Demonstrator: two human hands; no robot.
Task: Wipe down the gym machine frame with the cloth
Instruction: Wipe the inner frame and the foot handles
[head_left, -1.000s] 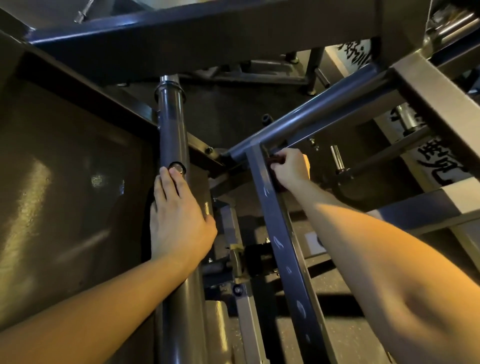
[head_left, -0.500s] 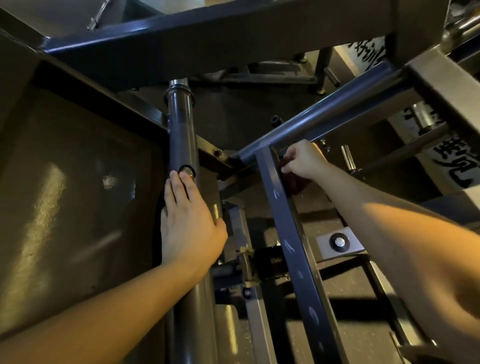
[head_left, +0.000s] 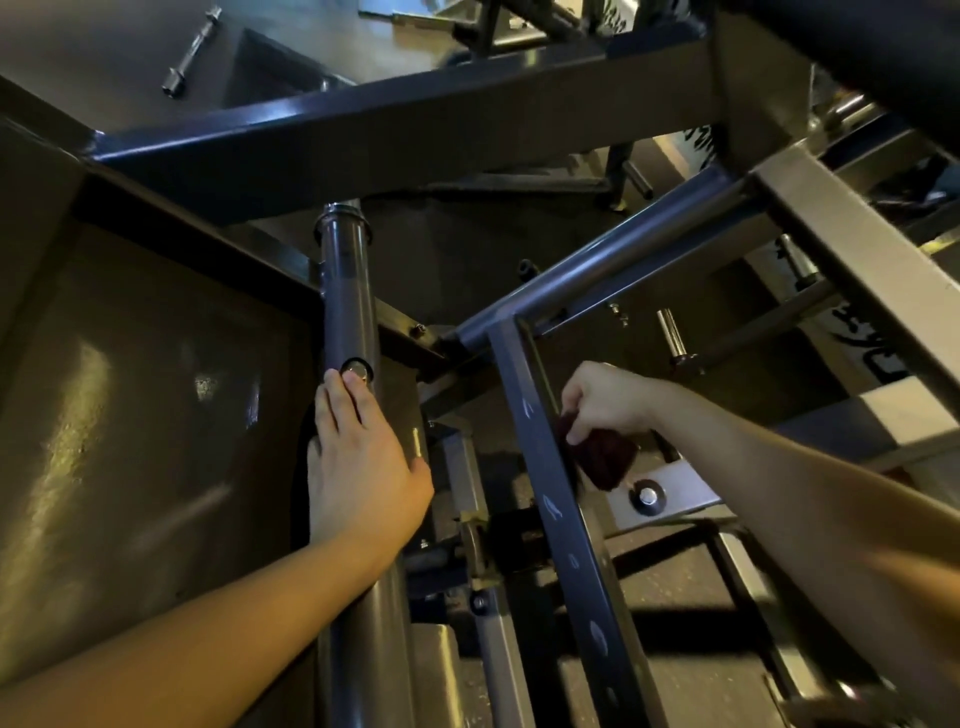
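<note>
Left hand (head_left: 358, 457): flat on the round post (head_left: 345, 291), fingers straight, holding nothing. Right hand (head_left: 605, 400): fingers curled round the dark red cloth (head_left: 605, 460), pressed to the right edge of the slotted bar (head_left: 566, 525), upper part.

Assessment: wiping under way. The bar's lower run, the post and the overhead beam (head_left: 415, 140) probably remain, though wiped metal cannot be told from unwiped.

Count: two hands, one cloth, one post, one slotted bar.
</note>
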